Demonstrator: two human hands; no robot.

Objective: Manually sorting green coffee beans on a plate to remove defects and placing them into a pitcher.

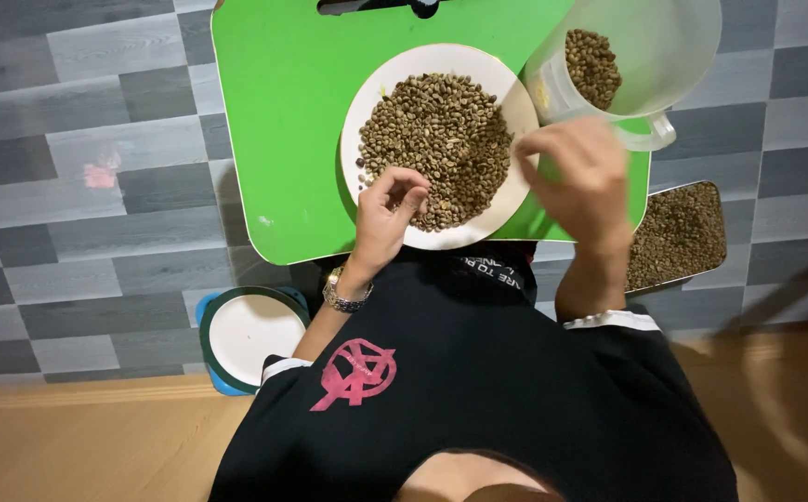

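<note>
A white plate [374,93] heaped with greenish-brown beans [441,139] sits on a small green table [274,112]. My left hand [387,212], with a watch on its wrist, rests at the plate's near edge, its fingertips pinched together among the beans. My right hand [582,172] hovers blurred over the plate's right rim with its fingers curled; whether it holds anything I cannot tell. Just beyond it stands a clear plastic jug [664,46] with some beans inside.
A metal tray [681,232] full of beans lies on the grey tiled floor to the right of the table. To the left, by my knee, is a white dish on a blue-green rim [248,336]. A dark object [376,6] lies at the table's far edge.
</note>
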